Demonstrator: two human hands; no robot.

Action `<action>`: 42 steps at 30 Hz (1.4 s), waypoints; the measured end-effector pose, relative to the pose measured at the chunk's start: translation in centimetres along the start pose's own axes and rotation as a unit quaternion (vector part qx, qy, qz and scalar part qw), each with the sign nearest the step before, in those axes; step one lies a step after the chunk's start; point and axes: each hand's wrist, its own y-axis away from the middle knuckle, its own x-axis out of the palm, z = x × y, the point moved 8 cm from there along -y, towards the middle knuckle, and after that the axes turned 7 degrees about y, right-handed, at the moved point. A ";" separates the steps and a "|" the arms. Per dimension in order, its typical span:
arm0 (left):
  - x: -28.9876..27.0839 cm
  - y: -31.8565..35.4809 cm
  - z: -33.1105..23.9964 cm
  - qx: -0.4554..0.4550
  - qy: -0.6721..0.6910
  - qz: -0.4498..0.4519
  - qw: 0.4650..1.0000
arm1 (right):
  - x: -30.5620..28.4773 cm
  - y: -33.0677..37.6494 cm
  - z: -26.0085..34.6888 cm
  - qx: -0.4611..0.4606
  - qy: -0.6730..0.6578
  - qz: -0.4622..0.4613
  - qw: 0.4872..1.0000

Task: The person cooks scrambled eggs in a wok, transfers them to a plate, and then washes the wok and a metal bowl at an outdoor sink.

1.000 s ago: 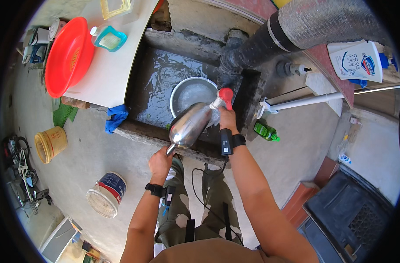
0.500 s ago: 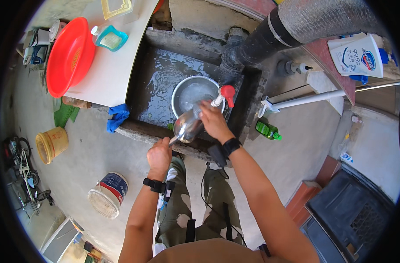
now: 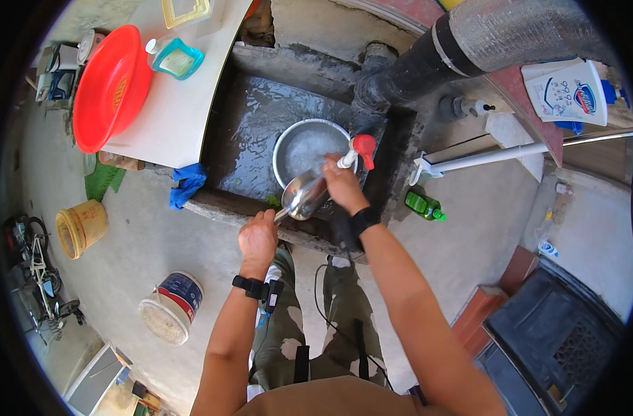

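Note:
A shiny metal ladle [image 3: 304,197] with a round bowl is held tilted over the near edge of a concrete sink [image 3: 244,208]. My left hand [image 3: 258,239] is closed around its handle. On the bowl's right side my right hand [image 3: 345,186] curls its fingers at the rim, just below the tap; what lies under the fingers is hidden. Beyond the ladle, a round metal basin [image 3: 278,156] of cloudy water stands in the sink, under the white tap with a red handle [image 3: 363,149].
Left of the sink, a white tabletop [image 3: 171,125] bears a red basin [image 3: 112,90] and a blue-green soap bottle [image 3: 178,59]. A blue cloth [image 3: 187,186] hangs at the sink's corner. A green bottle [image 3: 425,204] lies right. Buckets [image 3: 171,308] stand on the floor.
My right hand has shifted slightly right and up along the ladle's bowl. The ladle and my left hand have moved a little to the right.

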 end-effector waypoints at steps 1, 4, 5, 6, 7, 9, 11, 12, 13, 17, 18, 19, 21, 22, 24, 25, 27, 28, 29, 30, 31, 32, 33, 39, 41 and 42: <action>-0.1 0.2 0.0 0.003 0.004 -0.002 1.000 | 0.3 0.2 -2.1 0.055 -0.073 0.041 0.995; 0.3 0.3 -0.7 0.025 -0.009 -0.010 1.000 | 1.0 0.6 -5.6 0.109 0.002 0.093 0.990; 1.0 0.3 -0.7 0.010 -0.011 0.012 1.000 | 0.6 1.1 -6.8 0.161 0.024 0.077 0.984; 1.1 0.4 -1.2 0.022 -0.012 0.005 1.000 | -0.1 1.5 -7.7 0.205 0.052 0.057 0.976; 1.0 0.5 -1.9 0.048 -0.005 -0.018 0.999 | -0.3 1.8 -7.6 0.209 0.045 0.062 0.975; 1.3 0.5 -2.2 0.038 -0.019 -0.017 0.999 | -1.6 2.6 -7.8 0.274 -0.068 0.003 0.959; 1.3 0.5 -2.6 0.043 -0.021 -0.028 0.998 | -4.1 2.5 -5.1 0.173 0.008 -0.078 0.982; 1.5 0.5 -2.3 0.029 -0.021 -0.012 0.999 | -4.8 2.7 -4.2 0.155 -0.002 -0.095 0.983; 1.5 0.4 -2.2 0.024 -0.020 -0.009 0.999 | -5.4 3.0 -3.3 0.136 -0.012 -0.112 0.984; 1.1 0.1 -1.9 0.033 -0.007 -0.020 0.999 | -4.0 4.0 1.6 -0.033 -0.001 -0.044 0.998; 1.2 0.0 -1.7 0.021 -0.009 -0.010 1.000 | -3.4 4.5 2.0 -0.032 0.064 -0.038 0.997; 0.9 0.0 -1.7 0.024 0.003 -0.024 0.999 | -2.9 5.2 2.5 -0.042 0.129 -0.044 0.990; 0.7 0.2 -1.9 0.027 0.013 -0.042 0.999 | -2.4 6.6 1.0 0.063 0.058 -0.057 0.995; 0.7 0.4 -1.8 0.009 0.041 -0.050 0.998 | -2.1 7.9 -0.7 0.179 -0.018 -0.072 0.981; 1.0 1.2 -2.4 -0.009 0.064 -0.058 0.996 | 0.8 10.6 -1.6 0.296 -0.178 -0.008 0.938; 1.1 1.6 -2.9 -0.019 0.104 -0.076 0.992 | 3.5 12.5 -1.9 0.403 -0.335 0.049 0.850; 1.5 2.8 -4.1 -0.033 0.185 -0.110 0.976 | 7.0 14.4 -0.5 0.467 -0.484 0.160 0.722; 2.6 3.4 -4.7 -0.059 0.215 -0.083 0.971 | 7.5 14.2 0.8 0.416 -0.550 0.175 0.703; 3.2 3.9 -5.3 -0.068 0.253 -0.075 0.962 | 7.3 13.3 2.0 0.333 -0.589 0.162 0.718; 3.5 4.4 -5.9 -0.070 0.272 -0.069 0.957 | 7.0 13.6 1.5 0.346 -0.582 0.144 0.722; 4.2 4.8 -6.1 -0.083 0.302 -0.033 0.949 | 6.9 13.9 1.1 0.367 -0.586 0.134 0.710; 3.6 5.0 -7.2 -0.016 0.328 -0.045 0.943 | 6.0 13.9 0.9 0.334 -0.565 0.147 0.740; 3.0 5.0 -7.0 -0.012 0.323 -0.066 0.944 | 5.0 14.1 -0.1 0.341 -0.530 0.144 0.763; 0.4 0.1 -7.3 0.142 0.298 -0.022 0.944 | 0.3 15.5 -3.3 0.408 -0.431 0.210 0.777; 0.6 -2.6 -8.7 0.203 0.249 -0.028 0.947 | -0.9 15.1 -2.7 0.390 -0.422 0.217 0.789; 0.9 -4.0 -8.8 0.199 0.249 -0.029 0.947 | -1.4 15.2 -2.3 0.385 -0.420 0.217 0.793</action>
